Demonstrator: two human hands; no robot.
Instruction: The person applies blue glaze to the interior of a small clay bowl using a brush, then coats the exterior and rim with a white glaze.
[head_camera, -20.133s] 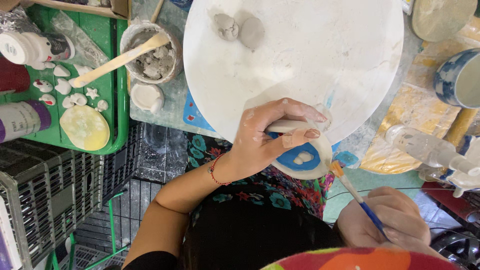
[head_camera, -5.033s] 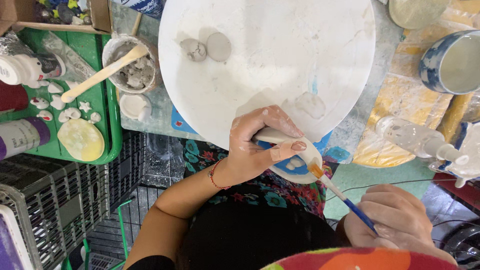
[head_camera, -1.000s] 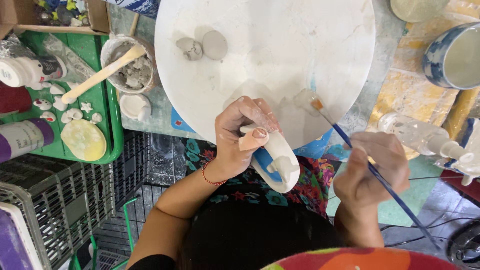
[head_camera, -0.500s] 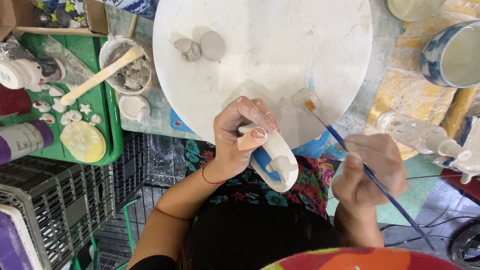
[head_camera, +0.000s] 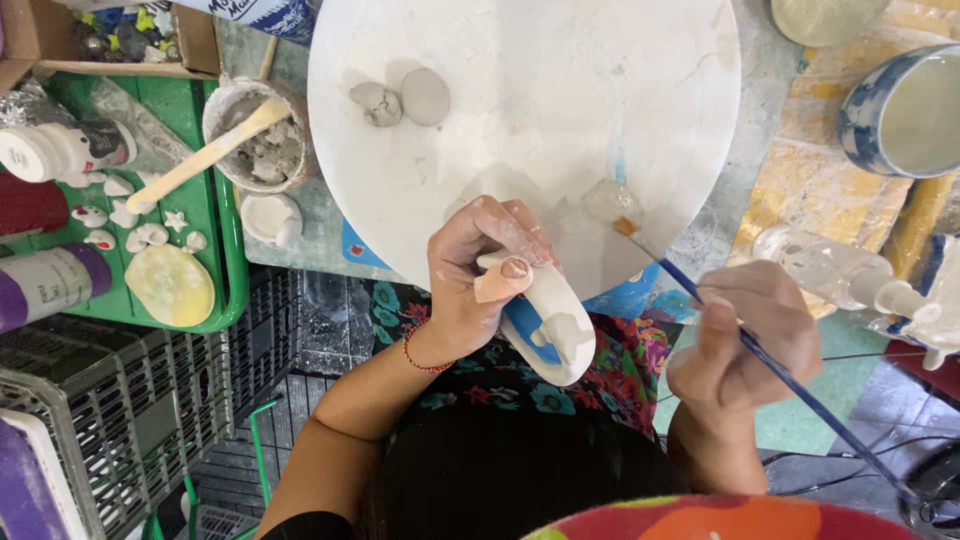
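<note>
Tray (head_camera: 228, 250) in green at far left carries small white moulded shapes, with a cup of grey paste and a wooden stick (head_camera: 205, 158) beside it, next to the round white board (head_camera: 560, 90). Left hand (head_camera: 478, 275), fingers curled shut, pinches a white-and-blue ceramic piece (head_camera: 550, 325) at the board's near edge above the lap; it looks rigid, light and breakable, best gripped along its thick rim rather than by the little knob. Right hand (head_camera: 745, 345) is closed round a thin blue brush (head_camera: 760, 360), tip touching a wet patch on the board.
</note>
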